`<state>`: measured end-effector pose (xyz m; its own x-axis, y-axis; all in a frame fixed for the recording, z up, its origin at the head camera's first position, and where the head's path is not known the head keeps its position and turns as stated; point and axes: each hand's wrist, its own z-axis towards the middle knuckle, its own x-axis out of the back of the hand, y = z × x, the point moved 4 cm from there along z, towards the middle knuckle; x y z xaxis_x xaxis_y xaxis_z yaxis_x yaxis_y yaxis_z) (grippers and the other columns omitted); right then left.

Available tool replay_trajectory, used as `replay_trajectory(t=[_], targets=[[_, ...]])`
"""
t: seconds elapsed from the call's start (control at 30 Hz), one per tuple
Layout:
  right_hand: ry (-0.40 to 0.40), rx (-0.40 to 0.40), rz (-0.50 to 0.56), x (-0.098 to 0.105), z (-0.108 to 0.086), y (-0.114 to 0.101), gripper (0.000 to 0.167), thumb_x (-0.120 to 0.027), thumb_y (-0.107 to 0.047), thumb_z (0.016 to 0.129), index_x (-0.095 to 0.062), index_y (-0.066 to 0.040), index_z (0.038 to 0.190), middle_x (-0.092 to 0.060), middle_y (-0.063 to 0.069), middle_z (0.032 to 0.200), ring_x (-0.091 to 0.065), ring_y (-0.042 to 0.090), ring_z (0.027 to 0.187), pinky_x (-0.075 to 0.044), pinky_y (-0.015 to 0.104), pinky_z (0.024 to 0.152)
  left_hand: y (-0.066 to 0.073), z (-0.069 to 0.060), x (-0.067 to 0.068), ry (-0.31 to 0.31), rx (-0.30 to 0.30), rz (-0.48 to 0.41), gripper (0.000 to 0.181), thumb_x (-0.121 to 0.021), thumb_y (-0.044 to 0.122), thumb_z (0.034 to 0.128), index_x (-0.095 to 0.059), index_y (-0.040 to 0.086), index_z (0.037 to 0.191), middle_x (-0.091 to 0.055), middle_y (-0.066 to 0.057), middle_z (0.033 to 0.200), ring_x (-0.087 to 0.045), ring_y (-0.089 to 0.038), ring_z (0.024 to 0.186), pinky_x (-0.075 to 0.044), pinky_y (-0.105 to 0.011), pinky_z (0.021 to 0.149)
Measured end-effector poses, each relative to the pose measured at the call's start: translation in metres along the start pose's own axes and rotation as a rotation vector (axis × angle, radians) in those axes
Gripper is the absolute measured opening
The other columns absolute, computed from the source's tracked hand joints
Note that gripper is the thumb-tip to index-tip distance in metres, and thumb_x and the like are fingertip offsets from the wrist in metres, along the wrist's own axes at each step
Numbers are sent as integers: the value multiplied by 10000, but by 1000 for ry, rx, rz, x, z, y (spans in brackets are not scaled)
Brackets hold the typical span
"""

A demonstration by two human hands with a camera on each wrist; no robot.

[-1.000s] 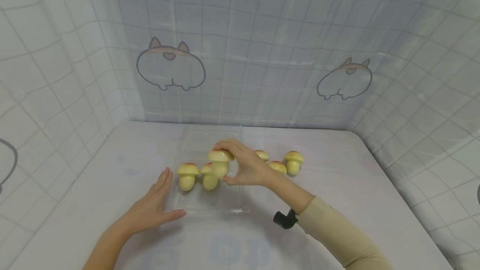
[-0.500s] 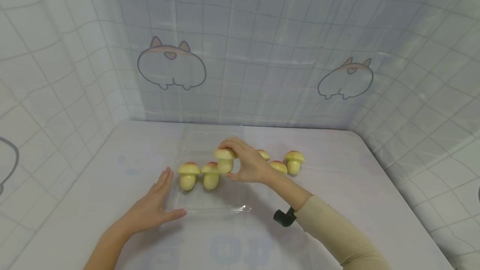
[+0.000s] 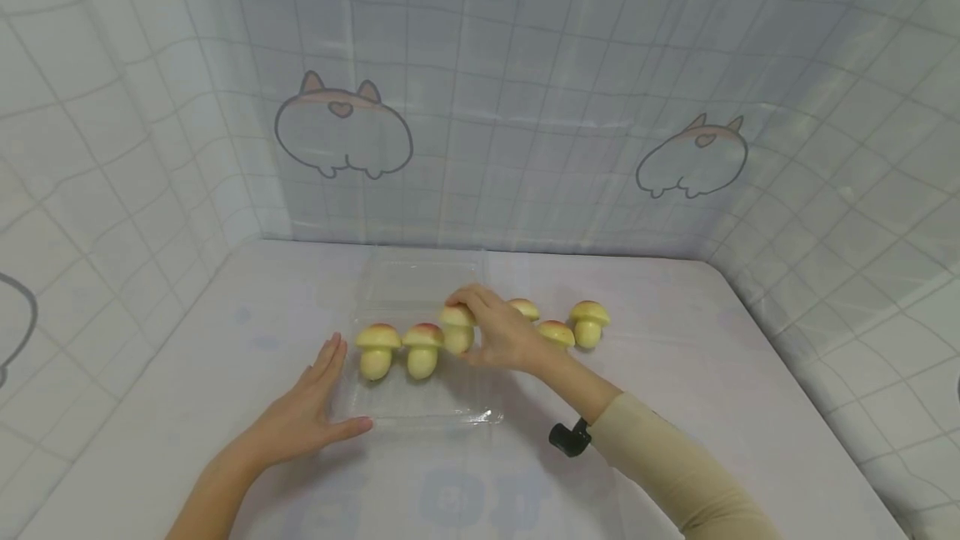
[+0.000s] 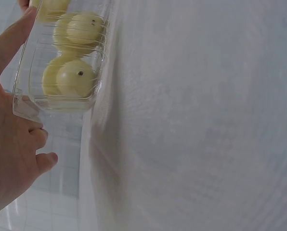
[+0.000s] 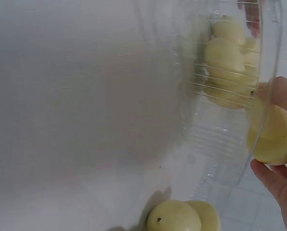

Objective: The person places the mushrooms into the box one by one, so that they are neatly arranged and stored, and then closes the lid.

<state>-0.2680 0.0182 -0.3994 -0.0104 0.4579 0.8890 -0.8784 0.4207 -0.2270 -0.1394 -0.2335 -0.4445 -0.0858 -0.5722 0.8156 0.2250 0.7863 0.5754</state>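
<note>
My right hand (image 3: 504, 333) grips a yellow mushroom (image 3: 457, 332) with a reddish cap, thumb below and fingers over the cap. That mushroom (image 5: 277, 137) is at the rim of a clear plastic clamshell box (image 3: 450, 408) in the right wrist view. Two similar mushrooms stand side by side in the box, a left one (image 3: 377, 352) and a middle one (image 3: 422, 352). At the box's left side rests my left hand (image 3: 300, 423), fingers extended and thumb near the front corner. From the left wrist, its index finger touches the box wall (image 4: 24, 91).
Several more mushrooms lie right of the box, one upright (image 3: 588, 325), others partly behind my right hand and wrist. The clear lid (image 3: 420, 277) lies back behind the box. A black device (image 3: 570, 438) sits at the right wrist. Tiled-pattern cloth walls surround the table (image 3: 675, 373).
My right hand has shifted right with its mushroom, away from the middle mushroom, and then dipped slightly lower toward the box's right part. The left hand stays in place.
</note>
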Motion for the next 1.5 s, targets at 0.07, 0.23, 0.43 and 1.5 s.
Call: replay_trajectory(t=[0.07,0.23,0.43,1.5], targets=[[-14,-10,-14,-3,-2,1,722,-847,-228,664,-471,-112,1269,-497,19,1277,-503,150,1157,-480,239,921,0,0,0,0,0,2,1171,-721,552,786,-32,-52,1515,11,-265,1573,-50,-444,1428,-160,-642,1092],[-39,-45,-48,-7,-5,4,736,-853,-258,659,-468,-117,1270,-500,-1,1266,-514,137,1142,-500,215,841,1,0,0,3,-2,8,1171,-721,552,785,-33,-52,1515,8,-266,1572,-56,-445,1427,-167,-642,1091],[-63,-86,-94,-12,-8,6,754,-851,-311,662,-464,-140,1286,-504,-27,1273,-536,112,1108,-491,172,665,1,0,0,3,-3,19,1169,-717,556,787,-34,-51,1516,6,-270,1571,-65,-449,1425,-176,-641,1089],[-166,-165,-299,-22,-9,0,730,-753,-538,718,-494,-174,1295,-533,-22,1247,-531,177,1102,-451,344,865,2,0,0,-2,4,15,1177,-720,560,782,-43,-75,1506,14,-263,1573,-36,-436,1432,-158,-638,1097]])
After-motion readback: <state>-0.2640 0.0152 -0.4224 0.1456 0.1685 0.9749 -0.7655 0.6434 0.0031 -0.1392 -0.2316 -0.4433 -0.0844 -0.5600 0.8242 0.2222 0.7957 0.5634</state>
